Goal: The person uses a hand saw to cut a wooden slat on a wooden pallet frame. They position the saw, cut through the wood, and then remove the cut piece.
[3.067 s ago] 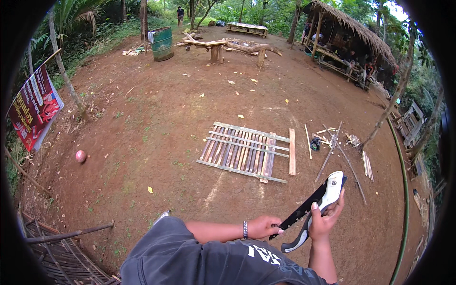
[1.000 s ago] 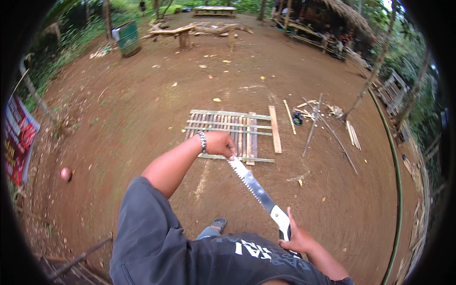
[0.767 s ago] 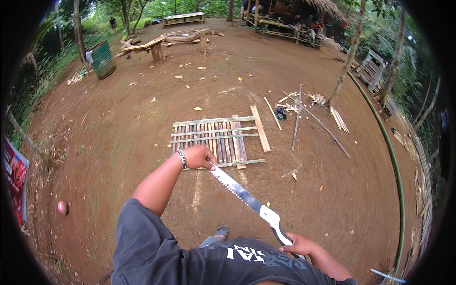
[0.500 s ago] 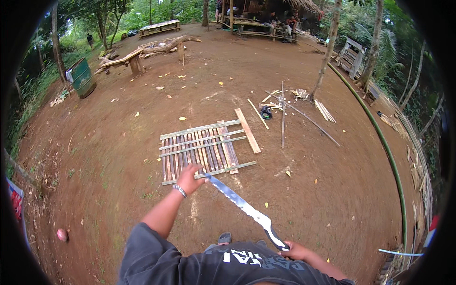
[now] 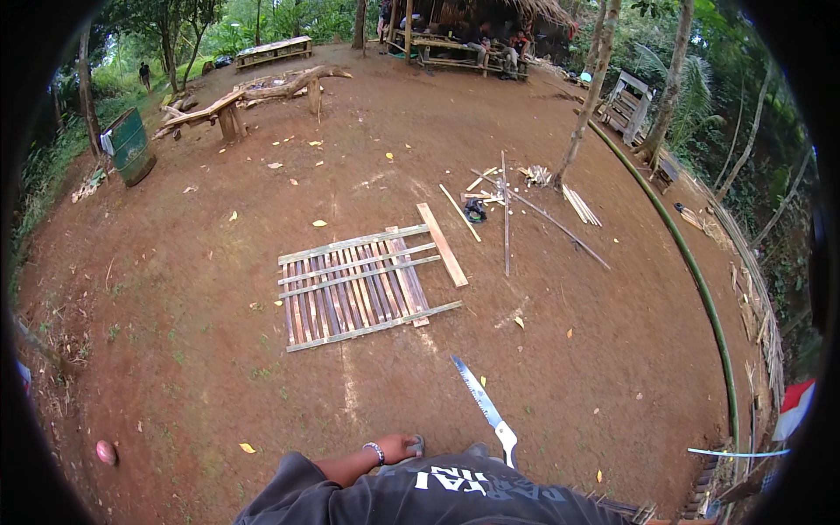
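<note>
A hand saw with a toothed silver blade and a white and black handle points up and forward in front of my body. The lower end of its handle disappears behind my dark shirt, and my right hand is hidden there too. My left hand, with a bracelet at the wrist, hangs low by my shirt front, over one of my shoes. Its fingers are turned down and mostly hidden. Ahead on the ground lies a slatted wooden panel, made of narrow upright slats under several long crosswise strips.
A loose plank lies against the panel's right end. Beyond it are thin poles and a pile of cut sticks. A long green pole runs along the right. A green drum stands far left; people sit under a thatched shelter.
My left hand has left the blade's tip and dropped back toward my body. The saw has swung more upright and closer to me. My right hand has gone out of sight.
</note>
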The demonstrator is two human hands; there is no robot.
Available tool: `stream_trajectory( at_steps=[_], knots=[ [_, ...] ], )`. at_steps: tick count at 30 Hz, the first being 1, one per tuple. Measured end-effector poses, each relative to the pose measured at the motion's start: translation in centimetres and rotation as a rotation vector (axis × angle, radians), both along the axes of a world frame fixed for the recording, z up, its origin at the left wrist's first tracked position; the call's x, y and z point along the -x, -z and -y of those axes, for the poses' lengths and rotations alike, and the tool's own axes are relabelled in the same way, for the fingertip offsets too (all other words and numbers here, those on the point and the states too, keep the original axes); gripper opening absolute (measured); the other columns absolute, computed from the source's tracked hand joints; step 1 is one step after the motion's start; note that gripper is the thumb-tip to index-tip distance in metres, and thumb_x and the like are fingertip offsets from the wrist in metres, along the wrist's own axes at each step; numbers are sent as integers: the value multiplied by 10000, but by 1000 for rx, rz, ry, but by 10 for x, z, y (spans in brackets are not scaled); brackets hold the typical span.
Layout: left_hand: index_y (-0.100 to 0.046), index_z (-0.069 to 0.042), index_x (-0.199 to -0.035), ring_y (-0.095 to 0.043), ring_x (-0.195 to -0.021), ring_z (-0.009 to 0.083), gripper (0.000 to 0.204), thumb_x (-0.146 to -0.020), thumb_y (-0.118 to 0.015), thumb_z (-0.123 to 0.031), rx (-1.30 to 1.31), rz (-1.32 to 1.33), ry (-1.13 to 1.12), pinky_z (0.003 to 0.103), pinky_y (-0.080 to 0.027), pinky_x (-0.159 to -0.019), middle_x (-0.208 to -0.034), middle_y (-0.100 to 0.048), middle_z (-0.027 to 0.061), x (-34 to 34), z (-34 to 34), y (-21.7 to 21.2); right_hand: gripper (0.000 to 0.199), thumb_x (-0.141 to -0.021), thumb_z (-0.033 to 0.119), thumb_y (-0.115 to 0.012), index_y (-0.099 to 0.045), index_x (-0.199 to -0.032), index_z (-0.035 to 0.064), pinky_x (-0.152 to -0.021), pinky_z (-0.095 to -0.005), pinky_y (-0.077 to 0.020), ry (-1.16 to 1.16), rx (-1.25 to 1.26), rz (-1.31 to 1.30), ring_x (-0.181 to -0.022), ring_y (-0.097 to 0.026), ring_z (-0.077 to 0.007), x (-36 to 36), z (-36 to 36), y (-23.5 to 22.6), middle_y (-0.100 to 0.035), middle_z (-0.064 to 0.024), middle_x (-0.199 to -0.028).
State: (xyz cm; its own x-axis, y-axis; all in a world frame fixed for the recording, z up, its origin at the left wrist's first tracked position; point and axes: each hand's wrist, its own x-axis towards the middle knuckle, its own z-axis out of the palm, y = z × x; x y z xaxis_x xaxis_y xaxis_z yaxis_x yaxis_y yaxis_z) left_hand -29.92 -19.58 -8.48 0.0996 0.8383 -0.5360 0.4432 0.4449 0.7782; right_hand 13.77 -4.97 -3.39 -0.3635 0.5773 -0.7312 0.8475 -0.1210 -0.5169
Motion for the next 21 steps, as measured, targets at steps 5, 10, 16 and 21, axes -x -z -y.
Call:
stream_trajectory(
  at_steps=[5,10,16,21],
  knots=[
    [-626,-22,-1327,-679,-1131,322,642,-910,-688,-506,-11,-50,-292,395,-520,-988,-1237,-698,205,29,-20,-5,374,-813,216,-824,-684,-1112,38,-766,-315,-512,49,31,-60,-852,-649,-135,-10,0,5,-708,-23,-924],
    [-634,5,-1304,-696,-1102,302,626,-908,-703,-474,-95,-2,-576,385,-532,-969,-1192,-717,202,54,-20,-25,364,-821,207,-821,-694,-1120,42,-788,-313,-505,123,63,-149,-884,-647,-132,-40,8,21,-714,-22,-963],
    [-679,24,-1220,-706,-1059,316,577,-887,-734,-444,-4,-63,-546,386,-536,-956,-1137,-732,206,50,-7,23,352,-830,196,-816,-706,-1129,46,-815,-312,-497,187,118,-371,-922,-645,-129,-97,19,47,-722,-21,-1010],
    [-703,-17,-1205,-678,-1122,335,506,-920,-672,-433,107,-127,-451,397,-520,-981,-1136,-728,210,19,-14,83,354,-818,166,-822,-706,-1128,39,-831,-302,-502,131,66,-232,-923,-650,-112,-156,15,59,-731,-2,-1008]
  ],
)
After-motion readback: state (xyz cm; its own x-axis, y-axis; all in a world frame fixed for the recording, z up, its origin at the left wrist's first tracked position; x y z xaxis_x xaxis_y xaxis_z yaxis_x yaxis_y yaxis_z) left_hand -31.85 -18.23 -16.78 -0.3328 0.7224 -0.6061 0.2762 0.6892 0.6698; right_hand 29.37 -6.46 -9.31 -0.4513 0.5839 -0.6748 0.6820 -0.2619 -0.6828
